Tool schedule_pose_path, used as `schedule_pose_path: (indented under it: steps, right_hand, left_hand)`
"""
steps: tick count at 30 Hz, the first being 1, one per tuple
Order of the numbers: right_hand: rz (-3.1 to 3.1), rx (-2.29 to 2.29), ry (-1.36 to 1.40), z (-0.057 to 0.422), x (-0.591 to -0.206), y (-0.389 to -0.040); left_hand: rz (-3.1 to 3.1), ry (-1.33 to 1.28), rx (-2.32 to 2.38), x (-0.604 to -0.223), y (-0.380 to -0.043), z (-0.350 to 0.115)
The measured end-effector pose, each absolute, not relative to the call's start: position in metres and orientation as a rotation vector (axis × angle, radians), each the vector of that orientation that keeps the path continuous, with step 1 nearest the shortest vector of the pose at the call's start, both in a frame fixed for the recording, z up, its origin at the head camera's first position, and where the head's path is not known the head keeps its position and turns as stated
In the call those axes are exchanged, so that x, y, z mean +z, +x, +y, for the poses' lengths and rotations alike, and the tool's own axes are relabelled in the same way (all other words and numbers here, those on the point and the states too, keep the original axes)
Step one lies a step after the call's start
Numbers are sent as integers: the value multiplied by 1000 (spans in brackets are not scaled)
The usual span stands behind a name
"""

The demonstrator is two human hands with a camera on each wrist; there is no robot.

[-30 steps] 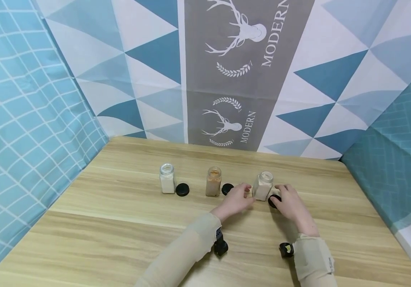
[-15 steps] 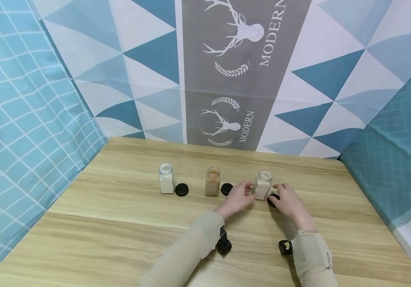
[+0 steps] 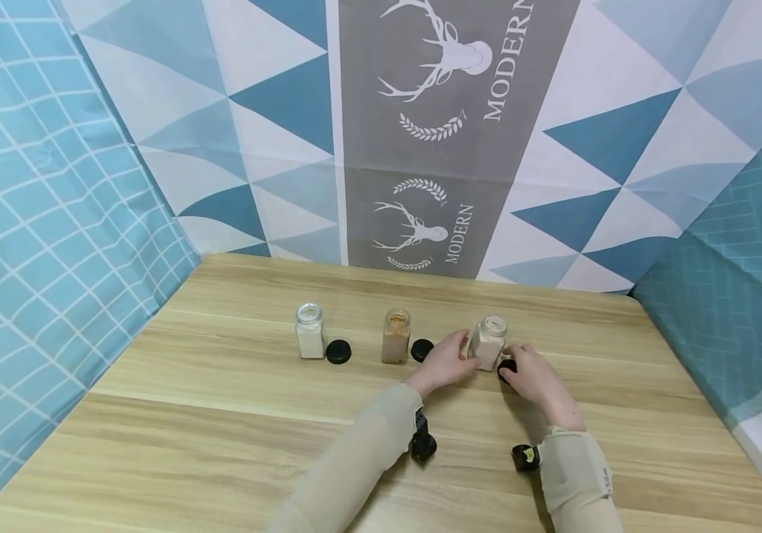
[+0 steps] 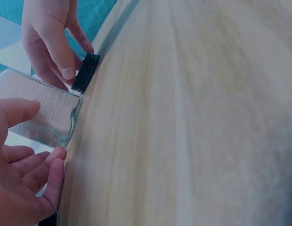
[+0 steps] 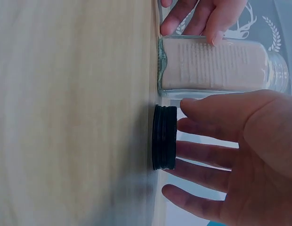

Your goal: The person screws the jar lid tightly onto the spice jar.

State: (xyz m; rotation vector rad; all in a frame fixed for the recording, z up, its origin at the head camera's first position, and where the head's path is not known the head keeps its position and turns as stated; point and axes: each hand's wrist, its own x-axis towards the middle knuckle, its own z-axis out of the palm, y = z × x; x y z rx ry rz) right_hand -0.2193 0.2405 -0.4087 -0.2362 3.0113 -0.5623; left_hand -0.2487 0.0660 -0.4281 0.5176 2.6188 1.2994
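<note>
A square glass jar (image 3: 488,345) of pale powder stands uncapped at the right end of a row. My left hand (image 3: 447,360) is at its left side, thumb across the front and fingers beside it; the left wrist view shows this thumb (image 4: 23,110) over the glass. Just right of the jar, a black screw lid (image 5: 165,137) lies flat on the table. My right hand (image 3: 538,380) reaches over that lid, its fingers (image 5: 207,153) fairly straight and spread about it, thumb near its edge. The lid partly hides those fingertips.
An uncapped jar of orange-brown powder (image 3: 395,340) stands mid-row, a black lid (image 3: 422,350) beside it. Farther left is an uncapped jar of white powder (image 3: 311,337) with its lid (image 3: 338,352). Patterned cloths hang behind and beside the wooden table (image 3: 221,444).
My left hand has moved slightly right and closer in on the pale powder jar, its thumb now over the glass. My right hand stays around the lid with little movement.
</note>
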Motion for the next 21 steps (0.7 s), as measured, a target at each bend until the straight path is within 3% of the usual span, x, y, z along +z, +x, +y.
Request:
schedule_pose_path:
  steps: [21]
  right_hand:
    - [2982, -584, -297, 243, -408, -217]
  left_hand:
    - [2729, 528, 1179, -431, -250, 71]
